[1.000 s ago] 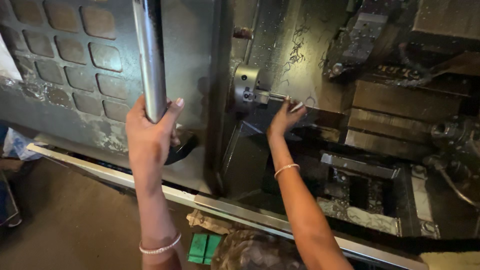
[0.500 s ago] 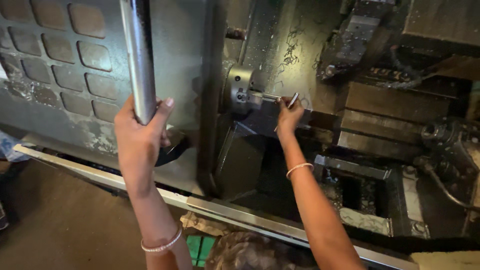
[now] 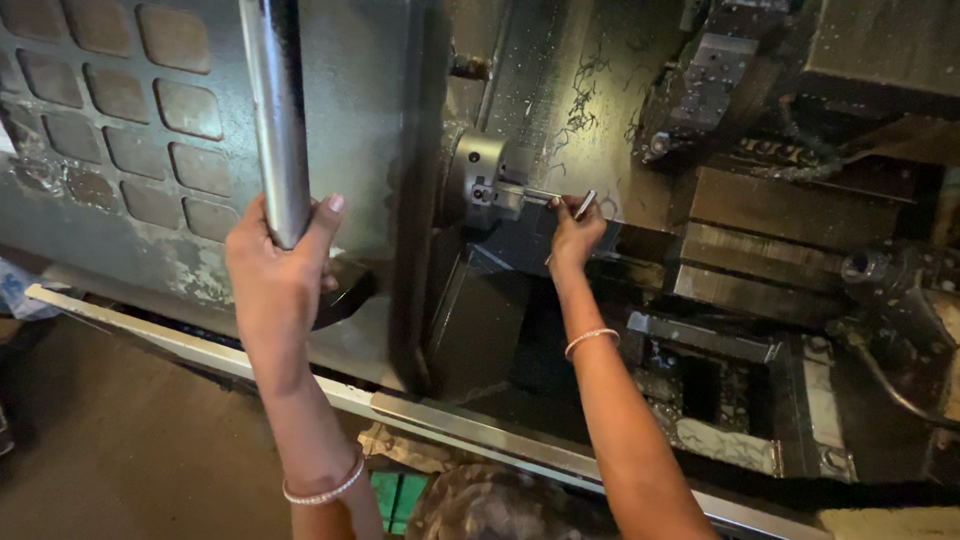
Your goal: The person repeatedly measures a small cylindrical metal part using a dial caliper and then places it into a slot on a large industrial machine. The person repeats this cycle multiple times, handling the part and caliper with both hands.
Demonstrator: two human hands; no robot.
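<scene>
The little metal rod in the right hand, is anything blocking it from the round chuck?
Nothing visible blocks it. The right hand holds the small metal rod just right of the chuck, with only the workpiece sticking out of the chuck between them.

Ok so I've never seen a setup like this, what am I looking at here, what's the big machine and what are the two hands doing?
The picture comes from a camera worn on the person's head, looking down along both arms into a metal-working machine, apparently a lathe.

The left hand is wrapped around a shiny upright steel bar, which looks like the handle of the machine's grey sliding door.

The right hand reaches inside, to the round metal chuck, the part that clamps a workpiece. A thin metal rod sticks out of the chuck, and the fingers hold a small slim metal piece right at its tip. Whether that piece is a tool or a part is too small to tell.

Curly metal shavings cling to the dark inner wall. Both wrists wear thin bangles, and a pale metal rail runs along the machine's front edge.
</scene>
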